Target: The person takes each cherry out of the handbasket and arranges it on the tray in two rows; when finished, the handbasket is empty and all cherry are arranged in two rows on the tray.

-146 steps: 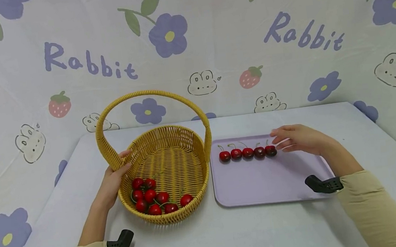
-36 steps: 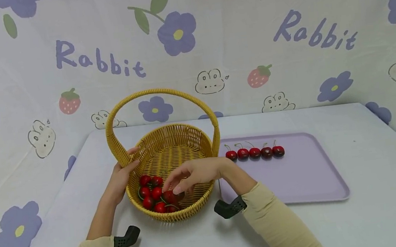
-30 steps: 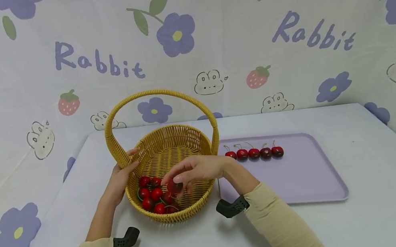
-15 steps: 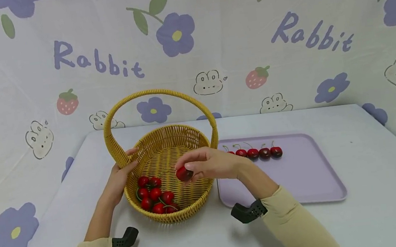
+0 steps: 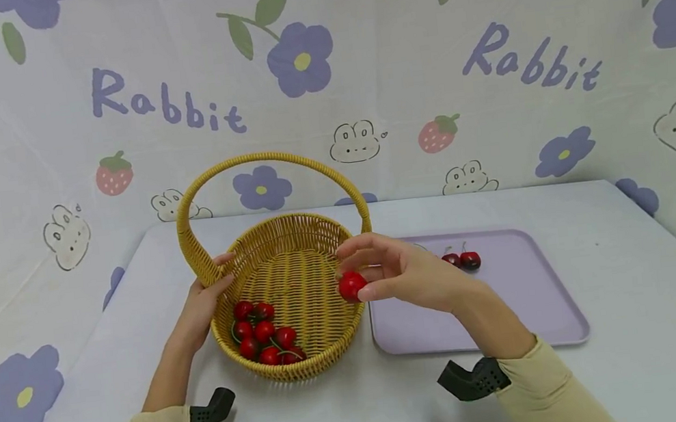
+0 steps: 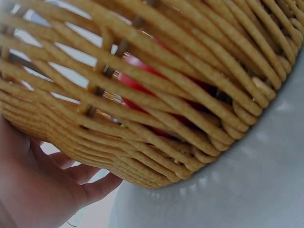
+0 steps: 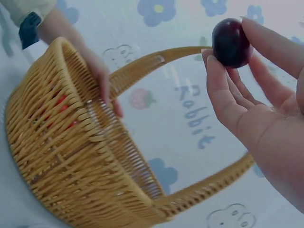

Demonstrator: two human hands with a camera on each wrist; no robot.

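My right hand (image 5: 409, 276) pinches a red cherry (image 5: 352, 286) between thumb and fingertips, above the right rim of a yellow wicker basket (image 5: 306, 293). The right wrist view shows that cherry (image 7: 232, 42) dark and glossy at the fingertips. At the basket's left side my left hand (image 5: 195, 312) grips the rim by the handle's base. Close up, in the left wrist view, the left hand (image 6: 45, 190) lies against the woven wall. Several cherries (image 5: 265, 331) with green stems are heaped at the basket's near left. Two cherries (image 5: 470, 260) show on the lilac tray (image 5: 425, 329); my right hand hides others.
The arched basket handle (image 5: 267, 156) stands upright over the basket. The tray lies flat just right of the basket on the white-covered table (image 5: 335, 417). Behind the table hangs a patterned cloth (image 5: 384, 62) with flowers and rabbits.
My right hand first moved from the tray's cherry row into the basket. It has since lifted a cherry out of the basket and carried it right and up. The left hand stays on the rim.
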